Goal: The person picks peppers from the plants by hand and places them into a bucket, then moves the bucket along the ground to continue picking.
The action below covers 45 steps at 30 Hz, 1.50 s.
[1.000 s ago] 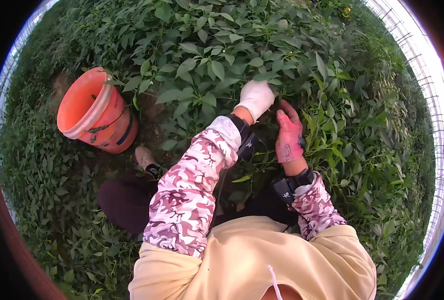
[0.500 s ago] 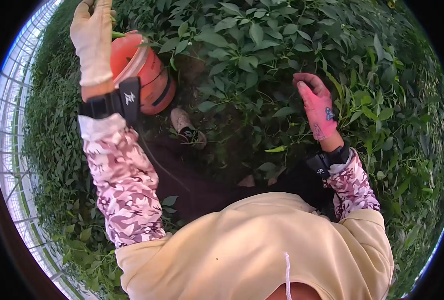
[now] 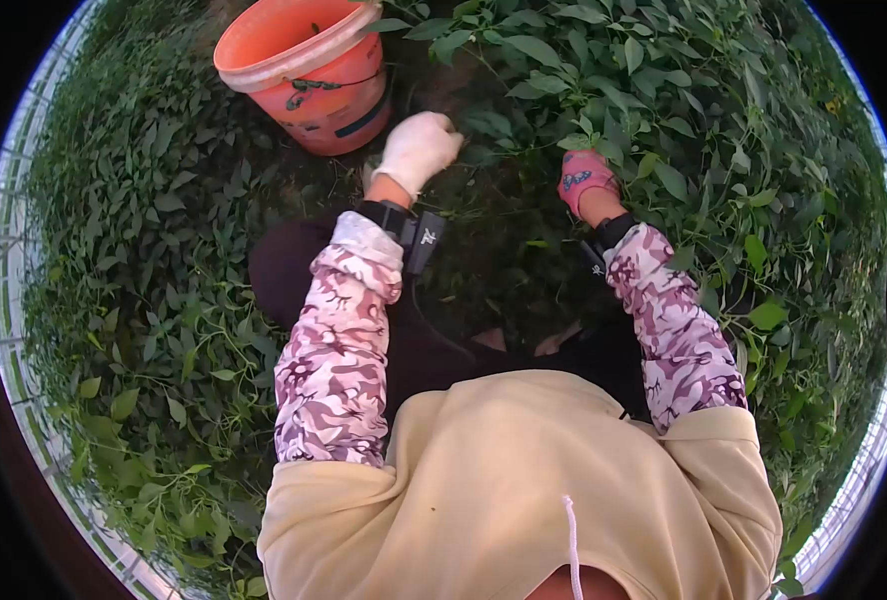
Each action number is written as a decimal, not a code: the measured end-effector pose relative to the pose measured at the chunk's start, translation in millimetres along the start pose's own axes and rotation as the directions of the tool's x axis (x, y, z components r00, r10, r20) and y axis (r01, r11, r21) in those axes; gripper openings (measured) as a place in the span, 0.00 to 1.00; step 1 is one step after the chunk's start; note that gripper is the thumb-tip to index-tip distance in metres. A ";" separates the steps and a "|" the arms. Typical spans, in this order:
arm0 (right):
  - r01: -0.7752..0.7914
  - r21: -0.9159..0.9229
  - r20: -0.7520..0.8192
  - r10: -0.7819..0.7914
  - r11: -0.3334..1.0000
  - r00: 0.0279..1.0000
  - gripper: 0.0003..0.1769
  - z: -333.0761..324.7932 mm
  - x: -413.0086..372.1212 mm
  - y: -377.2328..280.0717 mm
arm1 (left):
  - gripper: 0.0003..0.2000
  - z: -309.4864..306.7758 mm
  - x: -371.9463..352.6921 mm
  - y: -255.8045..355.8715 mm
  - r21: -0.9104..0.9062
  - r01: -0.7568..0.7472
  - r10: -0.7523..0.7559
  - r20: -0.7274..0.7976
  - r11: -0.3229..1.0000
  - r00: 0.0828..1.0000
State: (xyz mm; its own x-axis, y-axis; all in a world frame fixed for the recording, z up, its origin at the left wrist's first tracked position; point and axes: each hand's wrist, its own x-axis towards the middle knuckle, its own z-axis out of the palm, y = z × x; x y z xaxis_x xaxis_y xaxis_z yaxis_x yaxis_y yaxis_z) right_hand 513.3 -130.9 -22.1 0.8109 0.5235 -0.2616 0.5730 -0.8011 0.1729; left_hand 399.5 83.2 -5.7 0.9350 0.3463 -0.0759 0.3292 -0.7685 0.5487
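My left hand (image 3: pixel 419 152), in a whitish glove, is just right of the orange bucket (image 3: pixel 336 100), over the dark ground. Its fingers are curled in, and whatever they may hold is hidden. On the right, my right hand (image 3: pixel 586 182) wears a pink glove with a blue pattern and reaches in at the edge of the leafy green plants (image 3: pixel 644 110). Leaves cover its fingertips. The bucket leans a little, its mouth visible and its inner wall mostly bare, with a few dark specks.
Dense foliage (image 3: pixel 154 240) fills the left side, and more plants (image 3: pixel 824 250) stand at the right. My dark-clothed knee (image 3: pixel 289 270) is below the bucket. Shaded soil and low stems lie between my arms.
My left hand has come down and right from above the bucket, where it was near a green pepper. My right hand has shifted left into the leaves. The bucket appears higher in view.
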 end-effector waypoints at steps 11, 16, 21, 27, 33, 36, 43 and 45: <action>0.269 0.233 0.006 -0.278 0.935 0.961 0.21 11.2 16.9 35.7 | 0.12 132.0 -4.8 -11.7 -0.375 -0.193 0.265 0.149 0.907 0.953; 0.088 0.570 0.170 -0.222 0.817 0.960 0.20 -5.8 3.6 36.4 | 0.17 129.2 -1.6 26.7 -0.458 0.053 0.026 0.166 0.887 0.986; 0.165 0.674 0.160 -0.360 0.720 0.919 0.24 -16.0 -8.8 34.5 | 0.20 127.3 0.2 19.8 -0.667 0.078 0.017 0.135 0.741 0.991; -0.045 0.641 0.395 -0.279 0.766 0.875 0.24 -27.0 11.2 9.9 | 0.18 106.7 9.9 13.6 -0.530 -0.074 0.181 0.153 0.845 0.972; 0.105 0.615 0.101 -0.210 0.782 0.973 0.27 -11.2 39.8 14.4 | 0.17 29.4 -27.2 37.2 -0.381 -0.078 0.168 0.207 0.921 0.964; -0.001 0.597 0.181 -0.134 0.802 0.974 0.27 -89.6 -16.6 -6.9 | 0.16 5.0 -37.5 33.0 -0.584 -0.126 0.246 0.131 0.802 0.960; -0.120 0.992 0.123 -0.173 0.028 0.977 0.13 -64.0 -30.8 62.2 | 0.06 -55.0 -58.3 -6.8 -0.964 -0.201 0.202 -0.235 -0.175 0.951; -0.135 0.985 0.125 -0.098 -0.107 0.987 0.11 -70.4 -43.4 57.0 | 0.05 -70.9 -71.8 10.1 -0.984 -0.173 0.178 -0.163 0.040 0.970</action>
State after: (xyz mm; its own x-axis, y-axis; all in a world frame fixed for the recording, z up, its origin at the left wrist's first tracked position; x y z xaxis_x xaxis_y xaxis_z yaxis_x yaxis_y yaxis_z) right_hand 519.2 -178.9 66.0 0.7296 0.5592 -0.3937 -0.2882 -0.2707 -0.9185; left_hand 326.4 88.6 64.3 0.9445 0.2870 0.1596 -0.2778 0.4388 0.8546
